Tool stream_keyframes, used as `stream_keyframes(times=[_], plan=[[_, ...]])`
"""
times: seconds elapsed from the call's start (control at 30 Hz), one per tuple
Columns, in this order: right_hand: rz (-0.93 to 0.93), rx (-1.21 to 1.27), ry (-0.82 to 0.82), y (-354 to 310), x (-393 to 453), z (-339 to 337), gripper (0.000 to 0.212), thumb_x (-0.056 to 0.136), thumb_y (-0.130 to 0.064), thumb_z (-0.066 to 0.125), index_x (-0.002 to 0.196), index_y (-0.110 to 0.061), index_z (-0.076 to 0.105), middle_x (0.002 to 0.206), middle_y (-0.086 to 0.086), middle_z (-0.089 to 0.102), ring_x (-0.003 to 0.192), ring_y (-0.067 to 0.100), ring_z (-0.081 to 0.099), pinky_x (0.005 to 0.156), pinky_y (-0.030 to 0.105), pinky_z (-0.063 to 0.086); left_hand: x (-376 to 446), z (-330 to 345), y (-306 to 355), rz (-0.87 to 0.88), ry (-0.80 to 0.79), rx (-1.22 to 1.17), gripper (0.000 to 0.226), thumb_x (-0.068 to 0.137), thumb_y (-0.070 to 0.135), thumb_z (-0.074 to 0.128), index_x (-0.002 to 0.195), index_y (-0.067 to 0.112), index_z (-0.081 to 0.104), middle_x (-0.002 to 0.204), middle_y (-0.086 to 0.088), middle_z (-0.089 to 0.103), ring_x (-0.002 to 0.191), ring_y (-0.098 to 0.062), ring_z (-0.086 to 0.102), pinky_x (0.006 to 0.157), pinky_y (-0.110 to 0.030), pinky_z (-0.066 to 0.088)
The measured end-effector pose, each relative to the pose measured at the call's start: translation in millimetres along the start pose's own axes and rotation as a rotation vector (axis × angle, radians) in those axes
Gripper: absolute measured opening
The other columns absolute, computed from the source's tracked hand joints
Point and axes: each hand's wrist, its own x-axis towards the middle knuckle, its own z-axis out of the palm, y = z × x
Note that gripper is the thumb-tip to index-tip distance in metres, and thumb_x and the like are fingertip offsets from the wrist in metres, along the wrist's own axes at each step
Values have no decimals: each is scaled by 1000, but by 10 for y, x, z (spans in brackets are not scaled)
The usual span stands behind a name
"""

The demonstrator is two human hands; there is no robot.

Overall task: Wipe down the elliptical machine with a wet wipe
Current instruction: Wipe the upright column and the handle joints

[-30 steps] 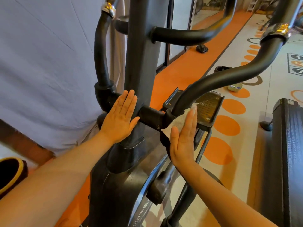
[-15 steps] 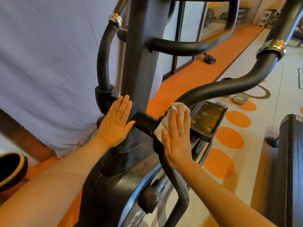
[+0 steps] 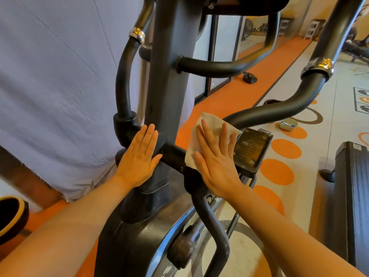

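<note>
The right hand [image 3: 216, 156], fingers spread flat, presses the wet wipe [image 3: 201, 134] against the pivot joint of the elliptical machine [image 3: 169, 86]; the left hand [image 3: 139, 156] rests flat on its central column. Wiping looks midway: handlebars, console and pedals seemingly remain.

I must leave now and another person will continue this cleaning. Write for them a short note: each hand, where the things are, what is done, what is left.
Left hand: flat, fingers straight, resting on the elliptical's centre column beside the left arm's pivot; it holds nothing.
Right hand: flat, pressing the wet wipe onto the pivot joint where the right moving arm meets the crossbar.
Done: cannot tell which surfaces are already wiped.
Left: probably the right arm upward, the fixed handlebar, the left moving arm, the column and the lower housing.
</note>
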Motion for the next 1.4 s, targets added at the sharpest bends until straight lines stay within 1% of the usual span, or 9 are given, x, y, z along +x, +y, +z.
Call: stream_keyframes(times=[0.27,0.4,0.57,0.73,0.83,0.97,1.07,1.27,1.4], plan=[[-14,-224,106,256,263,-159,56,105,-39,21,156,-17,12,163,-4,-7,149,22,-20,115,45,-25,11,-43,-38,40,-18,21,71,104,54,13,157,16,-12,165,-1,-17,152,-21,-13,121,-31,-10],[-119,-412,169,601,311,-215,53,107,-45,16,154,-21,16,164,-7,-11,151,18,-10,119,46,-13,22,-33,-39,45,-12,17,70,103,54,13,157,17,-12,165,0,-18,152,-20,-14,120,-31,-12],[-41,-378,238,571,318,-158,53,106,-47,12,154,-23,18,165,-5,-3,151,18,-10,118,49,-13,25,-29,-27,47,0,5,71,103,54,14,157,16,-11,165,0,-18,152,-20,-14,120,-30,-12],[-311,-488,109,584,249,-187,53,107,-47,18,156,-27,15,165,-6,-5,151,23,-8,118,52,-14,19,-15,-34,55,4,-6,70,104,52,16,157,15,-10,165,-1,-17,152,-21,-13,121,-30,-11],[-407,-586,50,703,318,-289,54,107,-48,23,154,-22,26,163,2,18,150,25,12,119,49,-1,18,-3,-41,55,15,-5,71,103,52,18,158,15,-9,165,-1,-16,152,-21,-12,121,-30,-10],[-140,-503,45,638,406,-498,46,108,-40,23,131,-14,54,138,11,54,135,32,40,116,48,18,23,5,-42,53,23,-8,71,103,53,18,158,16,-9,165,0,-16,152,-20,-12,121,-30,-11],[32,-408,166,405,430,-466,41,107,-34,29,109,-13,65,119,9,63,121,33,51,112,50,24,19,10,-42,58,27,-3,72,102,52,20,158,16,-9,165,0,-16,152,-21,-13,121,-30,-11],[-214,-504,-97,167,398,-402,37,102,-35,37,89,-17,66,96,3,63,107,30,54,113,48,17,13,23,-48,70,51,-3,73,102,52,21,158,17,-11,165,0,-17,152,-21,-13,121,-32,-8],[-393,-491,-315,104,429,-408,47,105,-38,30,84,-20,68,83,-1,60,93,26,53,110,47,24,20,24,-76,96,55,18,70,104,54,12,158,16,-11,165,-1,-17,152,-22,-13,121,-34,-6]])
